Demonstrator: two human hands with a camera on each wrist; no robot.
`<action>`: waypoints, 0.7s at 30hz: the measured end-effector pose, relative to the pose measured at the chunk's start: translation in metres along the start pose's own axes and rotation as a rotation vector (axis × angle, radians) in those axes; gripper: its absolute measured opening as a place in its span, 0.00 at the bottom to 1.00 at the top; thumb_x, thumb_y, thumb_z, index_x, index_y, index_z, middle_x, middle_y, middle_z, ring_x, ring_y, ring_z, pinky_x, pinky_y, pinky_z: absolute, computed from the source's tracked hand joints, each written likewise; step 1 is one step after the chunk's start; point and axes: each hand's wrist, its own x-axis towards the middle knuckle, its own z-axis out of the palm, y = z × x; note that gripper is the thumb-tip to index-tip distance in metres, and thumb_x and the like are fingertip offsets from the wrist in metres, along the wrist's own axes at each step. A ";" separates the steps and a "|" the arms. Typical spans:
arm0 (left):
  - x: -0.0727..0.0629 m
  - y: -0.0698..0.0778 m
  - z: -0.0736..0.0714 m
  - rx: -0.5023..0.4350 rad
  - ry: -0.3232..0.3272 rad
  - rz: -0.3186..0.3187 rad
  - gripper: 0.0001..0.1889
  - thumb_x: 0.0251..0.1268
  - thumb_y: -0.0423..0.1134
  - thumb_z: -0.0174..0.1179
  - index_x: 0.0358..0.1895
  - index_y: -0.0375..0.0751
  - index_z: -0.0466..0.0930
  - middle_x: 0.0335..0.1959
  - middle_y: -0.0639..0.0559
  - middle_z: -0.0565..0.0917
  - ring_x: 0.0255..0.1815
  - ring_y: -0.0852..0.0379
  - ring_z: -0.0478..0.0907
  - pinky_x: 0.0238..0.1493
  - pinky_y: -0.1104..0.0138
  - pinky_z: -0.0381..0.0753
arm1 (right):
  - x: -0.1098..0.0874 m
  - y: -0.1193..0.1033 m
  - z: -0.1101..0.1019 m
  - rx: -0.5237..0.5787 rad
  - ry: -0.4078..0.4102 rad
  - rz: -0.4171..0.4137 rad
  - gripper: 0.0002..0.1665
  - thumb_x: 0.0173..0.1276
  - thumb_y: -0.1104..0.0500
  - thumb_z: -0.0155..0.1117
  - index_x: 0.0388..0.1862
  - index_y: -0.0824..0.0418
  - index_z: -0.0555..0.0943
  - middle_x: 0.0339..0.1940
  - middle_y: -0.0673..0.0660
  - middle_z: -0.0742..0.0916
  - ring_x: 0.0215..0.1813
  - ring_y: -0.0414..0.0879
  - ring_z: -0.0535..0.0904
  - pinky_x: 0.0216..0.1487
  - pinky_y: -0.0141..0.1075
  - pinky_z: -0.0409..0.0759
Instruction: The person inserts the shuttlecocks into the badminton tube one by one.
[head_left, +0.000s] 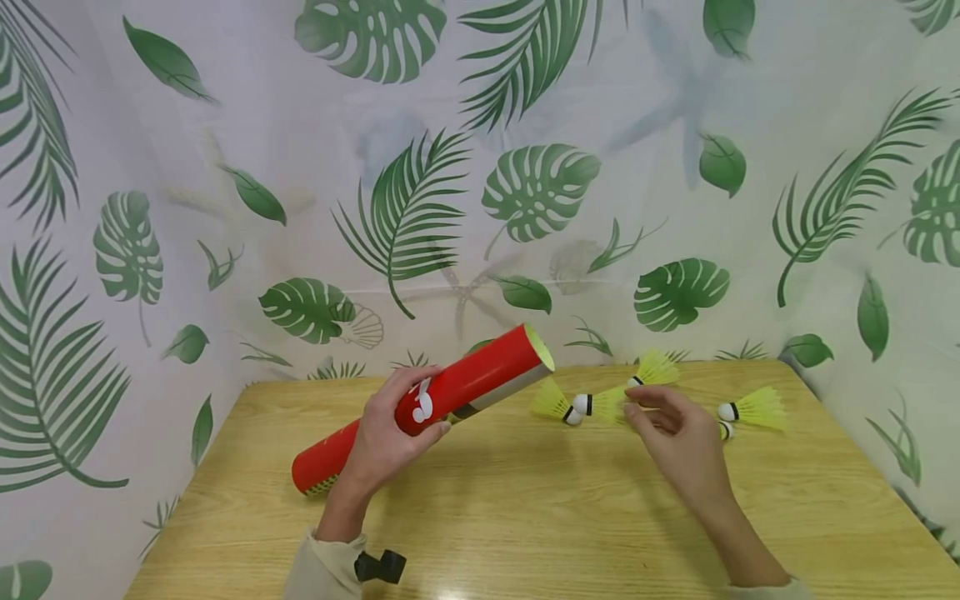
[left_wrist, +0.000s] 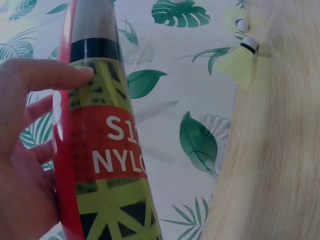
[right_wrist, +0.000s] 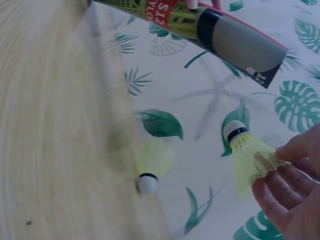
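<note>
My left hand (head_left: 390,437) grips a red shuttlecock tube (head_left: 491,367) around its middle, tilted up to the right. The tube's pale-lined mouth faces right, and its low end is over the table's left part. In the left wrist view, the thumb (left_wrist: 82,74) presses along the printed side of the tube (left_wrist: 107,140). My right hand (head_left: 686,446) pinches a yellow shuttlecock (right_wrist: 252,155) by the rim of its skirt. Its white cork points left towards the tube in the head view, just below and right of the mouth.
On the wooden table (head_left: 510,517), one yellow shuttlecock (head_left: 553,402) lies behind the held one. Another shuttlecock (head_left: 656,367) is at the back edge, and two more are at the right, the nearer (head_left: 726,430) partly hidden by the right hand. A leaf-patterned cloth (head_left: 450,208) hangs behind.
</note>
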 end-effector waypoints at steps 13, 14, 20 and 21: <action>-0.001 0.000 0.001 -0.006 -0.018 0.031 0.37 0.54 0.33 0.76 0.69 0.56 0.75 0.64 0.55 0.78 0.61 0.51 0.75 0.50 0.54 0.85 | 0.011 -0.032 -0.018 0.003 0.125 -0.061 0.12 0.69 0.70 0.68 0.51 0.65 0.86 0.46 0.61 0.89 0.44 0.31 0.85 0.44 0.22 0.81; -0.001 0.000 0.002 -0.006 -0.020 0.034 0.36 0.54 0.33 0.76 0.69 0.56 0.75 0.63 0.55 0.78 0.61 0.51 0.76 0.50 0.54 0.85 | 0.012 -0.034 -0.019 0.013 0.133 -0.064 0.12 0.69 0.70 0.68 0.51 0.65 0.86 0.47 0.60 0.90 0.45 0.31 0.85 0.45 0.22 0.81; -0.002 0.001 0.003 0.001 -0.034 0.045 0.37 0.53 0.34 0.76 0.69 0.53 0.75 0.64 0.55 0.78 0.61 0.51 0.76 0.50 0.56 0.85 | 0.019 -0.044 -0.019 0.066 0.161 -0.122 0.14 0.67 0.72 0.68 0.51 0.64 0.86 0.44 0.57 0.90 0.46 0.33 0.86 0.48 0.23 0.81; -0.002 0.001 0.004 0.001 -0.036 0.046 0.37 0.53 0.34 0.76 0.69 0.53 0.75 0.64 0.55 0.78 0.61 0.51 0.76 0.50 0.56 0.85 | 0.021 -0.046 -0.019 0.070 0.163 -0.135 0.14 0.67 0.72 0.68 0.51 0.65 0.86 0.44 0.57 0.90 0.46 0.33 0.86 0.48 0.23 0.81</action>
